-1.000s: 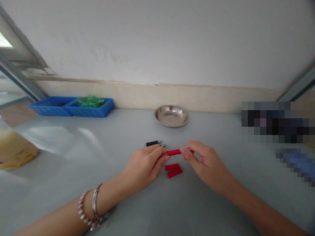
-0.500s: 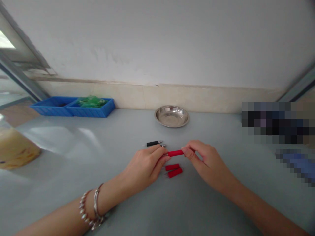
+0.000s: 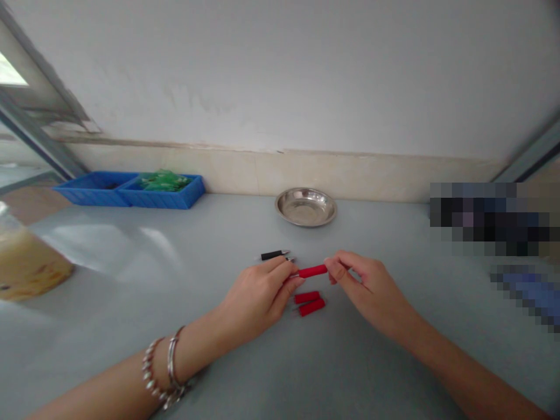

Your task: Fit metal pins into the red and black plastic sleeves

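Note:
A red tube-like piece (image 3: 312,271) is held level between my two hands above the table. My left hand (image 3: 262,294) pinches its left end, where a thin metallic part shows. The fingers of my right hand (image 3: 361,283) are closed on its right end. Just below, two similar red pieces (image 3: 312,307) lie side by side on the table, thin tips pointing left. Behind my left hand lies a black piece with a silver tip (image 3: 272,255), and a second silver tip shows beside it, the rest hidden by my fingers.
A round steel dish (image 3: 305,207) stands near the wall. Two blue trays (image 3: 160,199) are at the back left, one with green material. A clear container with yellowish contents (image 3: 30,262) is at the left edge. Blurred-out objects (image 3: 485,216) lie at the right.
The fingers of my right hand have shifted slightly on the end of the red piece. The piece tilts up a little more to the right. My left hand is almost unmoved.

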A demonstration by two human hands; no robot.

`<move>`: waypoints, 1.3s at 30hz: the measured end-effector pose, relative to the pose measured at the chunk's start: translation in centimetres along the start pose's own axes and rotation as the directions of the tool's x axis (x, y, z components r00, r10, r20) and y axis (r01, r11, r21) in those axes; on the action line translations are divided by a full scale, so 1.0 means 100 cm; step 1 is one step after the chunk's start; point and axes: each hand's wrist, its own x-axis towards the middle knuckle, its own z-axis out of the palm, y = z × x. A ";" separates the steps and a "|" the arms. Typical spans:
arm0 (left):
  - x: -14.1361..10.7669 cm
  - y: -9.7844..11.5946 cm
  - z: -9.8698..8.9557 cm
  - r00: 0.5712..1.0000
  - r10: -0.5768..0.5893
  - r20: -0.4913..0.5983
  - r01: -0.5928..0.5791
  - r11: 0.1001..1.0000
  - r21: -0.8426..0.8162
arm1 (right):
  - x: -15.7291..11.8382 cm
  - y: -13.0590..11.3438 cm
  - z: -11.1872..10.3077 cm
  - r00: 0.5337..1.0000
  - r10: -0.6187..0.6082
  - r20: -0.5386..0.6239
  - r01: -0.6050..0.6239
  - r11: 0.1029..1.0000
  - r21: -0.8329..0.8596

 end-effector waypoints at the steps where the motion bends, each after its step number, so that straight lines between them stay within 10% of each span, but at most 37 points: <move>1: 0.000 0.000 0.000 1.000 0.001 -0.004 -0.001 1.000 -0.009 | 0.000 0.000 0.000 1.000 -0.005 0.000 0.005 1.000 -0.001; 14: 0.000 -0.002 0.000 0.999 -0.004 -0.049 0.003 1.000 -0.028 | -0.001 -0.002 0.000 0.999 -0.024 -0.035 0.025 1.000 0.006; 24: 0.002 -0.005 0.002 0.972 -0.150 0.181 0.120 0.979 0.167 | 0.005 0.016 0.007 0.996 -0.071 -0.054 0.018 0.753 -0.658; 39: 0.006 -0.005 -0.003 0.958 -0.242 0.154 0.191 0.939 0.285 | 0.008 0.034 0.015 0.998 -0.058 -0.033 0.012 0.645 -0.764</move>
